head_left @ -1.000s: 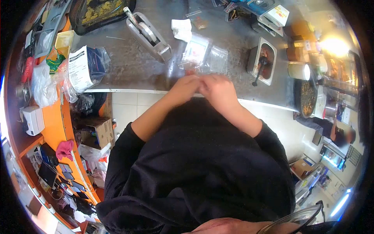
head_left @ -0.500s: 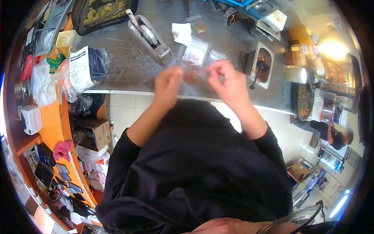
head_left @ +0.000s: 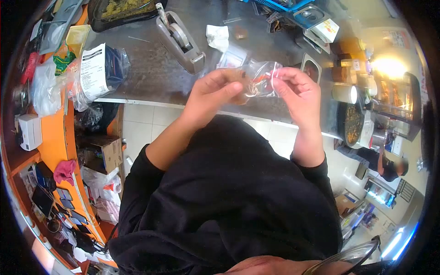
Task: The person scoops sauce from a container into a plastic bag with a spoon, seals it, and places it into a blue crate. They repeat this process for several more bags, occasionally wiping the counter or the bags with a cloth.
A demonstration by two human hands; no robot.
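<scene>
A small clear plastic bag (head_left: 262, 82) with reddish-brown contents is held up between my two hands over the counter's front edge. My left hand (head_left: 211, 94) closes around its left side, thumb on top, and its fingers partly hide the contents. On the right end, my right hand (head_left: 300, 91) pinches the clear plastic between thumb and fingers. Just beyond the bag lies a flat clear packet (head_left: 233, 57) with a white label. A grey tape dispenser (head_left: 183, 43) stands past my left hand, and a crumpled white tissue (head_left: 217, 37) sits to its right.
A metal counter (head_left: 151, 68) spans the front. On its left is a plastic-wrapped bundle with a printed receipt (head_left: 94, 73); a dark food tray (head_left: 121, 16) is behind. To the right stand a metal pan (head_left: 312, 66) and white-lidded tub (head_left: 344, 93). Another person (head_left: 389, 167) is at far right.
The bag has come up and turned between my hands. My left hand now wraps its filled side, while my right hand has shifted right along the plastic. The view has shifted slightly.
</scene>
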